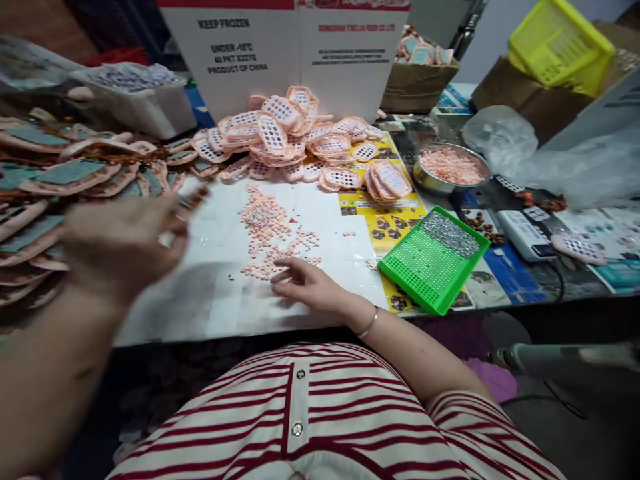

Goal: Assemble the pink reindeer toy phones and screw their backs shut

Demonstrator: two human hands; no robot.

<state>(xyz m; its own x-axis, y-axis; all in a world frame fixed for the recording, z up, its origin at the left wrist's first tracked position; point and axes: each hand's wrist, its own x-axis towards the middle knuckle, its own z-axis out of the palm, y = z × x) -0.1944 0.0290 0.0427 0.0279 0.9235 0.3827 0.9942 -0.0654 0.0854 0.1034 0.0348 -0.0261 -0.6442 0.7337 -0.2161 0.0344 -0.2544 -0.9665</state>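
My left hand (125,240) is over the left side of the white board (200,293), blurred by motion, its fingers curled. A small brownish, smeared thing (195,199) shows at its fingertips; what it is I cannot make out. Palm down, my right hand (310,287) hovers or rests at the near edge of a scatter of small pink discs (265,223), its fingers loosely apart and nothing seen in them. Behind the discs is a heap of pink oval pads (273,130) with rows of dark holes.
Pink-rimmed pieces with blue-green middles (65,173) are stacked at left. A green perforated tray (435,260) with silvery bits lies at right, near a metal bowl (430,180) of pink pieces. A white carton (280,53) stands behind, and a yellow basket (555,47) at back right.
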